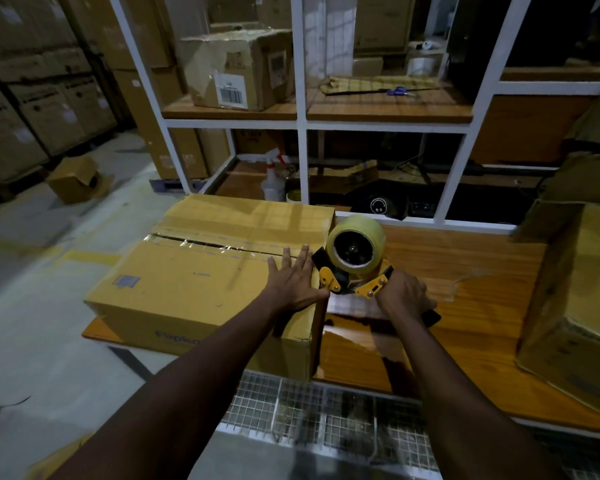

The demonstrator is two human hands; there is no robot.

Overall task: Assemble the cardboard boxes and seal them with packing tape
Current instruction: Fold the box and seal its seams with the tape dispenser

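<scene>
A large closed cardboard box (194,271) lies on the left end of the wooden table (465,323). Clear tape runs along its top seam. My left hand (293,277) presses flat on the box top near its right edge, fingers straight. My right hand (404,294) grips the handle of a yellow and black tape dispenser (354,265) carrying a roll of clear tape. The dispenser sits just off the box's right edge, and a strip of tape stretches from it down the box's right side.
A second cardboard box (575,306) stands at the table's right end. Behind the table is a white-framed shelf (303,123) with boxes, blue scissors (399,91) and a spray bottle (272,178). Stacked cartons line the left wall; a small open box (77,180) lies on the floor.
</scene>
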